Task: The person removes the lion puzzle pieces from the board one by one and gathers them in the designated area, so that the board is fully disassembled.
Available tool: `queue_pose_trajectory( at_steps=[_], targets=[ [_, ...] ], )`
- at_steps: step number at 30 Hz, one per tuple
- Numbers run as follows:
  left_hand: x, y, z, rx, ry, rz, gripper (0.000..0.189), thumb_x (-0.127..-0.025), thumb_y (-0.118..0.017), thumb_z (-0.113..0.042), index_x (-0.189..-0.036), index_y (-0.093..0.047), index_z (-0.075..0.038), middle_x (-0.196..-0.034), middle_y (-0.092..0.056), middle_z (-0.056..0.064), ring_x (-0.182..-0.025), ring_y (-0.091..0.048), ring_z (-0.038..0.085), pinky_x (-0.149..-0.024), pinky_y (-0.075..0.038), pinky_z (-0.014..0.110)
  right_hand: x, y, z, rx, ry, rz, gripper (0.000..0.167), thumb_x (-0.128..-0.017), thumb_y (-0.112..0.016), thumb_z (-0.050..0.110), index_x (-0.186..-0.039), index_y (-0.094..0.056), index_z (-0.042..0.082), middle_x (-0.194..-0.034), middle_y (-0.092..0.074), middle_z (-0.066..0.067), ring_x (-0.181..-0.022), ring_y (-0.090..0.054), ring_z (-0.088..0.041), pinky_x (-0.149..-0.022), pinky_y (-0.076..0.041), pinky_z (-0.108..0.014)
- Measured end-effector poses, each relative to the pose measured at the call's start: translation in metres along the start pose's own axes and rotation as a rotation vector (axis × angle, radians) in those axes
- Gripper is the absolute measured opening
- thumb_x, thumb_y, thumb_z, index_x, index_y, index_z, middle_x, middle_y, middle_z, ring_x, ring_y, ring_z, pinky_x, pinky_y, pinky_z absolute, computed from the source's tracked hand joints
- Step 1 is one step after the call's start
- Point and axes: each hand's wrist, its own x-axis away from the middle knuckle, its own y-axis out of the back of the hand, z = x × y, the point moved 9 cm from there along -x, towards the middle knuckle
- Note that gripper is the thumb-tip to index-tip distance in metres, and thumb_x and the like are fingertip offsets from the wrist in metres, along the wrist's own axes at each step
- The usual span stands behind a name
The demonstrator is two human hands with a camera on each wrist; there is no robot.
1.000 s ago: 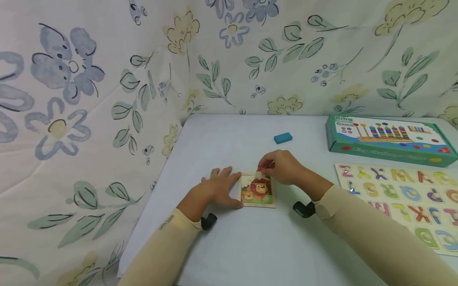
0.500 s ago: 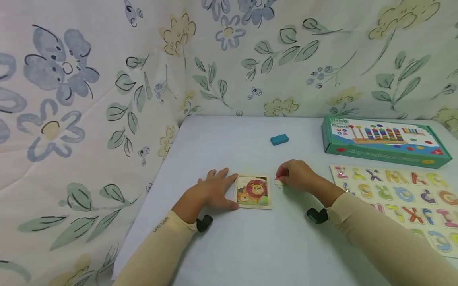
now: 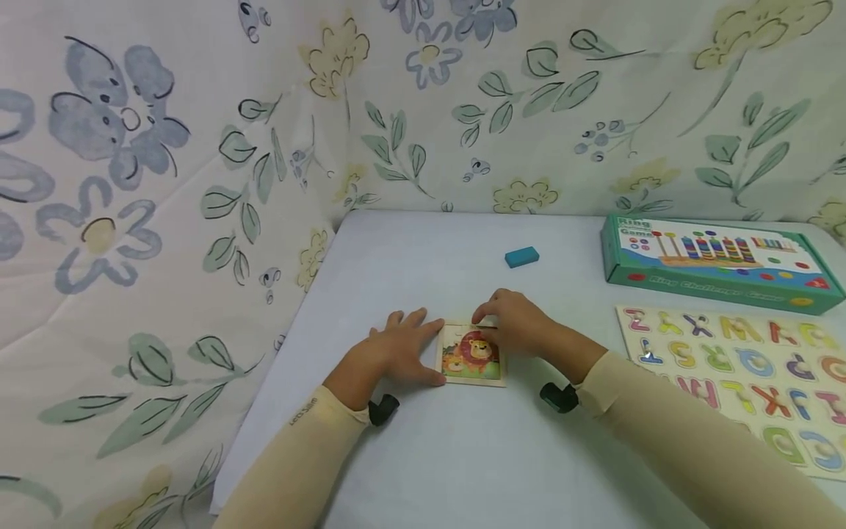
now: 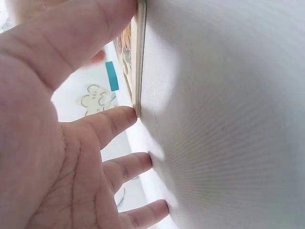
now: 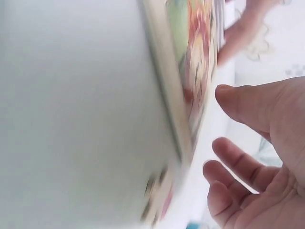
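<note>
The left sleeve (image 3: 291,455) is cream and close-fitting, with small dark lettering (image 3: 305,411), too blurred to read surely, running lengthwise. The right sleeve (image 3: 694,441) is cream too, creased at its cuff (image 3: 600,383). The left camera (image 3: 383,410) and right camera (image 3: 558,397) are small, black and rounded.

Between the left hand (image 3: 399,354) and right hand (image 3: 518,322), a square pale-wood puzzle (image 3: 471,357) pictures a red-maned lion above green. Beyond the right hand, a rectangular block (image 3: 522,257) is plain teal. Rightward of it, a green cardboard box (image 3: 720,264) bears rainbow-striped stacks; a flat cream letter board (image 3: 736,373) mixes pink, yellow, blue. Behind both hands, white cloth (image 3: 423,117) carries blue flowers, green leaves.
</note>
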Motion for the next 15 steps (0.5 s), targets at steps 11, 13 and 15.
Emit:
queue_pose_trajectory(
  at_steps=[11,13,15],
  targets=[
    [0.002,0.001,-0.004,0.005,0.003,0.013,0.099,-0.083,-0.076,-0.064,-0.163,-0.025,-0.038,-0.173,-0.011,0.000,-0.157,-0.007,0.040,-0.113,-0.019,0.078,-0.007,-0.014,0.028,0.075,0.039,0.027,0.020,-0.097,-0.072,0.021,-0.115,-0.076,0.028,-0.126,-0.058,-0.007,-0.114,-0.049,-0.028,-0.088,-0.049,-0.039],
    [0.002,0.001,-0.003,0.004,0.005,0.015,0.099,-0.083,-0.076,-0.064,-0.163,-0.025,-0.037,-0.173,-0.011,0.001,-0.157,-0.007,0.041,-0.113,-0.019,0.078,-0.008,-0.014,0.030,0.078,0.043,0.010,0.019,-0.097,-0.072,0.020,-0.114,-0.076,0.028,-0.125,-0.059,-0.006,-0.112,-0.049,-0.028,-0.088,-0.048,-0.040],
    [0.003,0.001,-0.002,0.000,0.006,0.014,0.099,-0.083,-0.076,-0.064,-0.163,-0.025,-0.037,-0.173,-0.011,0.001,-0.157,-0.008,0.041,-0.113,-0.020,0.078,-0.008,-0.014,0.032,0.086,0.052,-0.006,0.019,-0.096,-0.073,0.018,-0.113,-0.075,0.027,-0.123,-0.060,-0.006,-0.111,-0.050,-0.028,-0.090,-0.048,-0.042]
  ],
)
